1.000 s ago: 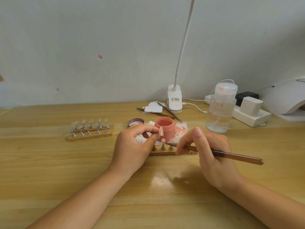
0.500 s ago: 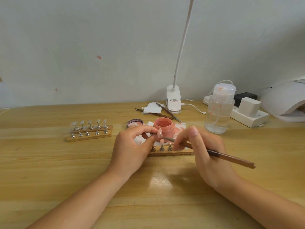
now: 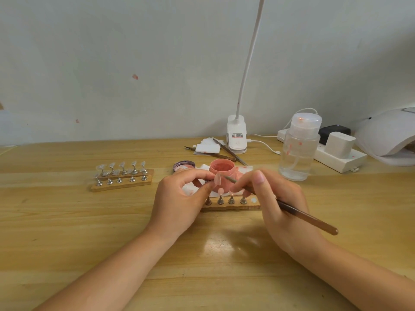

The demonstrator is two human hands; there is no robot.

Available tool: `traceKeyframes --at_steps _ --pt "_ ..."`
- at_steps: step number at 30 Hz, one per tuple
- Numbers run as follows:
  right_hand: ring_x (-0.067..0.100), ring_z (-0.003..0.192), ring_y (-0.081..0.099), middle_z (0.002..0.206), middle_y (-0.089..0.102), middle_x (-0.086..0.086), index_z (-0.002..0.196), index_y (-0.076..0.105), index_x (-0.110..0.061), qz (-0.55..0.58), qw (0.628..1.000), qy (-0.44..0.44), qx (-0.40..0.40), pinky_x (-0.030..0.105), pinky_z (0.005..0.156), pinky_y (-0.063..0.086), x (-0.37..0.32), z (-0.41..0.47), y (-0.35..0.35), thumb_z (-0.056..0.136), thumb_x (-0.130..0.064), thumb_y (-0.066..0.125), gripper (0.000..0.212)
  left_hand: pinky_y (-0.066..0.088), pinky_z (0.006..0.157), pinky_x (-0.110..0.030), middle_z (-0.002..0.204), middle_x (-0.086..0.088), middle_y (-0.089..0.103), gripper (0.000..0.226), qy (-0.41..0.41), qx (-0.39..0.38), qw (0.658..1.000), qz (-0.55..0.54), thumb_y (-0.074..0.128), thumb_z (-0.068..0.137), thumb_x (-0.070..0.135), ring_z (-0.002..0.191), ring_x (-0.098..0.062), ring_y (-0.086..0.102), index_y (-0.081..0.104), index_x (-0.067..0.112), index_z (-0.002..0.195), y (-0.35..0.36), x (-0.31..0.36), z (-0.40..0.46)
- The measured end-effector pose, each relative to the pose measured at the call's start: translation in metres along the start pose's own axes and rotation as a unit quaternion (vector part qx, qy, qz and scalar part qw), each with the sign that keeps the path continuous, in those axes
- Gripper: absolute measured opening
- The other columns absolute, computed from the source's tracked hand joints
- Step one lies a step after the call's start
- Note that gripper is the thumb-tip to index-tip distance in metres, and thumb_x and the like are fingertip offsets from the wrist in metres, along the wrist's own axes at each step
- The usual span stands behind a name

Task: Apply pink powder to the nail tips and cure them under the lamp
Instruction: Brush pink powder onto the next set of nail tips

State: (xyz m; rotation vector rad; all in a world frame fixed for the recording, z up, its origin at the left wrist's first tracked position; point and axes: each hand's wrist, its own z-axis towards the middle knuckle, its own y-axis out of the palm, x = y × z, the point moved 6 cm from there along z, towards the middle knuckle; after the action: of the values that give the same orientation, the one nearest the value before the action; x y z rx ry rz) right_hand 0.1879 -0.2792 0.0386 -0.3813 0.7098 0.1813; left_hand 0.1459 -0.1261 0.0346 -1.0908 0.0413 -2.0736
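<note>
Head view: the left hand (image 3: 179,198) pinches one pink nail tip (image 3: 217,179) by its stand, in front of the open jar of pink powder (image 3: 222,173). The right hand (image 3: 278,198), fingers curled round the brush (image 3: 307,217), has lifted the bristle end since a second ago, from low beside the near holder (image 3: 231,205) up to the nail tip. By my judgement, powdering of this tip is under way. Counting: one jar, one brush, two wooden holders; the near one shows four metal pegs, one carrying a second pink tip (image 3: 221,190). The far holder (image 3: 122,176) carries roughly ten clear tips. One curing lamp (image 3: 388,135) waits at far right, unused.
</note>
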Motion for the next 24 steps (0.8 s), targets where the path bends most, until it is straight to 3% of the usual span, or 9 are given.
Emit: traceKeyframes --at_steps 4,8,12,16,21,24 --pt "0.01 0.063 0.059 0.066 0.064 0.002 0.069 0.063 -0.008 0.043 0.999 -0.007 0.006 0.03 0.057 0.049 -0.0012 -0.0019 -0.0028 0.093 -0.032 0.031 0.046 0.04 0.069 -0.004 0.071 0.032 0.064 0.027 -0.007 0.006 1.0 -0.011 0.074 0.073 0.009 0.074 0.004 0.059 0.066 0.035 0.071 0.0003 0.0002 0.0" --pt "0.006 0.072 0.061 0.076 0.066 -0.008 0.075 0.064 -0.014 0.013 1.0 -0.004 0.009 0.023 0.066 0.05 -0.0011 -0.0002 -0.0012 0.093 -0.036 0.033 0.042 0.04 0.069 -0.003 0.073 0.028 0.066 0.022 -0.005 0.005 1.0 -0.01 0.074 0.073 0.01 0.075 0.006 0.061 0.069 0.032 0.073 0.0004 -0.0003 -0.0001" --pt "0.01 0.062 0.059 0.07 0.065 0.0 0.07 0.062 -0.012 0.041 0.999 -0.006 0.0 0.024 0.056 0.049 -0.0011 -0.0013 -0.0021 0.094 -0.038 0.032 0.047 0.038 0.07 0.0 0.069 0.034 0.063 0.027 -0.011 0.007 1.0 -0.018 0.075 0.072 0.01 0.079 0.012 0.06 0.067 0.035 0.072 0.0001 -0.0006 -0.0008" --pt "0.001 0.074 0.06 0.083 0.065 -0.013 0.076 0.064 -0.018 -0.014 1.0 -0.012 0.004 0.014 0.065 0.046 -0.0019 0.001 -0.0015 0.093 -0.034 0.031 0.04 0.039 0.071 -0.001 0.075 0.026 0.065 0.026 0.007 0.01 1.0 -0.007 0.074 0.073 0.005 0.078 0.01 0.06 0.069 0.031 0.076 0.0001 -0.0006 -0.0005" --pt "0.007 0.063 0.058 0.066 0.062 -0.006 0.067 0.064 -0.006 0.011 0.999 -0.037 -0.017 0.022 0.057 0.046 -0.0039 -0.0027 -0.001 0.096 -0.04 0.03 0.057 0.04 0.07 -0.003 0.073 0.024 0.064 0.033 0.021 0.024 0.999 -0.004 0.075 0.071 0.002 0.075 0.006 0.06 0.067 0.034 0.072 0.0002 0.001 -0.0001" --pt "0.002 0.071 0.059 0.071 0.06 -0.018 0.072 0.063 -0.014 -0.034 0.998 -0.049 -0.002 0.015 0.064 0.044 -0.0067 -0.001 -0.0018 0.096 -0.036 0.032 0.045 0.04 0.069 -0.005 0.075 0.021 0.064 0.03 0.026 0.02 0.999 -0.004 0.073 0.071 -0.001 0.074 0.004 0.058 0.069 0.028 0.076 0.0006 -0.0005 0.0001"
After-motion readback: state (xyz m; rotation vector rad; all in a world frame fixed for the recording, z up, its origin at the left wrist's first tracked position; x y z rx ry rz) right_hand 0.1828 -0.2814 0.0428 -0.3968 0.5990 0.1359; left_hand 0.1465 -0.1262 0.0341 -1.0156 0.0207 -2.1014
